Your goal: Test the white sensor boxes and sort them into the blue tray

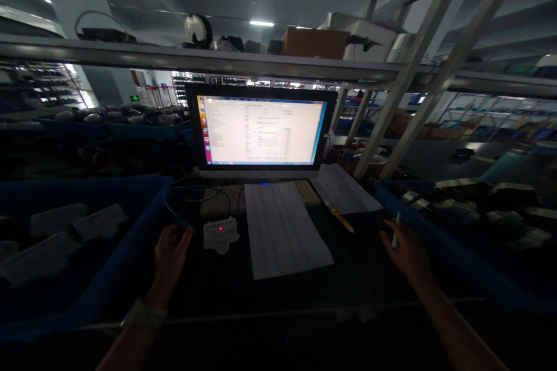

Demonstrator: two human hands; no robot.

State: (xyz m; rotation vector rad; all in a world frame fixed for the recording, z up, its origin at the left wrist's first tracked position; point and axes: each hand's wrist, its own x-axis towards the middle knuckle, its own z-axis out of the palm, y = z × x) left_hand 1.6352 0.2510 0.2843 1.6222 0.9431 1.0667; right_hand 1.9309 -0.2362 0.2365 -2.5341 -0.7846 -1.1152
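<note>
At the left of the desk my left hand (172,252) pinches the end of a blue cable (170,207), which loops back toward the keyboard. Just right of it lies a small white device (221,235) with a lit red light. My right hand (405,249), on the other side of the desk, has a white pen (396,231) in its fingers. A printed sheet (285,235) lies between the hands, partly over the keyboard (215,201). Nearer the right hand, a yellow marker-like tool (340,218) rests by a second sheet (346,188).
A lit monitor (263,130) stands behind the keyboard. At the left a blue bin (143,226) holds several white-labelled pieces; another blue bin (439,249) with parts stands at the right. Overhead runs a metal shelf (243,65) carrying a cardboard box (314,42).
</note>
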